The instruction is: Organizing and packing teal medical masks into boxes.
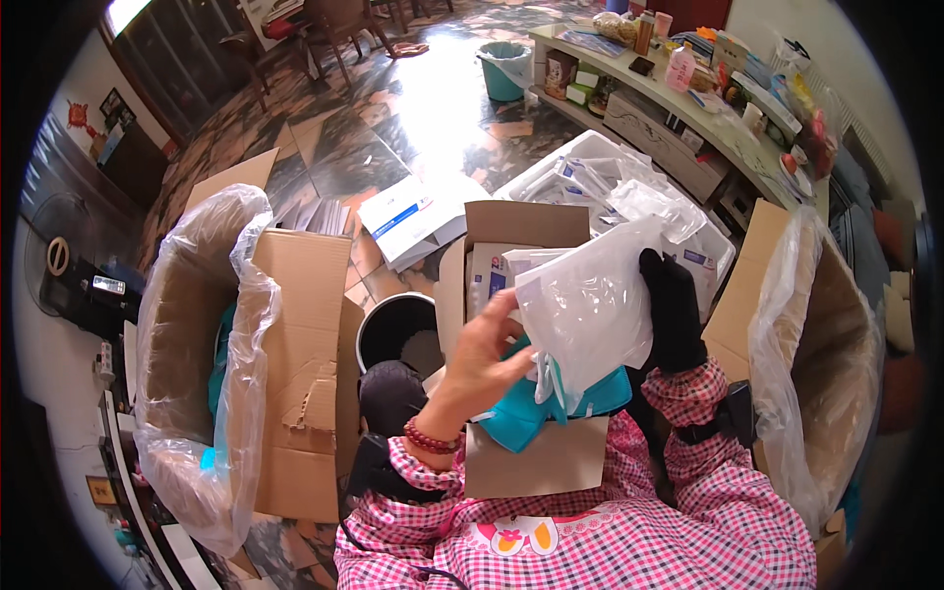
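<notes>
Fingers point(511, 339) of the bare left hand point(482, 369) pinch the near left edge of a clear plastic bag point(590, 310). Right hand point(674, 315), in a black glove, grips the bag's right edge. Teal fabric point(521, 413) hangs beneath, over a small open cardboard box point(526, 457) at centre.

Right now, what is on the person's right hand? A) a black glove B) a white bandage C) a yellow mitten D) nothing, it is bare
A, the right hand wears a black glove as it grips the edge of the clear plastic bag, while the left hand is bare and its fingers touch the same bag.
</notes>
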Tool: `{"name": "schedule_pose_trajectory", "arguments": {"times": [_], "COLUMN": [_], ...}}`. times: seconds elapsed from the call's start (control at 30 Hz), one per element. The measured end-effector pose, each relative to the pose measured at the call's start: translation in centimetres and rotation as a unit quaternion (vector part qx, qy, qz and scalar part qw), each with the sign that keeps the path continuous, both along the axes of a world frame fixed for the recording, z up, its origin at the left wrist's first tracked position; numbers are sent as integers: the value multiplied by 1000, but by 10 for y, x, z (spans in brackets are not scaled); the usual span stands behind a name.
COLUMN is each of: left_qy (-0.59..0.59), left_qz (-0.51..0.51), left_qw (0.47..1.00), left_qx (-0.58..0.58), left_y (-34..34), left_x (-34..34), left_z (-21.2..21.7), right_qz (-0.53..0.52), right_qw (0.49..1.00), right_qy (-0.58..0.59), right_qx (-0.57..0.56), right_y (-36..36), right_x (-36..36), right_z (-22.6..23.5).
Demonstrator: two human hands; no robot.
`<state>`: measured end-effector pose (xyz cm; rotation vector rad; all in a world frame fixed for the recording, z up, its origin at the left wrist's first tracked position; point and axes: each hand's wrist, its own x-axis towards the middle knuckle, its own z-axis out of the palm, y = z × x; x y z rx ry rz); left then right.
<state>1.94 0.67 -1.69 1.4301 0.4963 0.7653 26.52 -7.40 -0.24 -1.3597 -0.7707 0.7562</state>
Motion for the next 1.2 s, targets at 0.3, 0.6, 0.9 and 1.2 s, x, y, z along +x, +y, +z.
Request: {"name": "schedule_pose_trajectory", "arguments": {"times": [0.3, 0.6, 0.9, 1.2], "left_qy": [9, 43, 47, -22], "left_qz": [82, 128, 127, 64], "left_qw": [988, 989, 990, 996], "left_qx": [132, 56, 24, -63], "left_y": [-18, -12, -7, -10], "left_x": [6, 6, 3, 13], "left_z": [20, 26, 18, 1], "right_qz": [90, 100, 87, 50], "right_qw": [948, 941, 941, 996], "right_qy": [265, 292, 309, 54], "right_qx": [149, 135, 107, 42], "right_y": [5, -3, -2, -3], "right_x": [0, 3, -1, 7], "right_z": [9, 1, 4, -22]}}
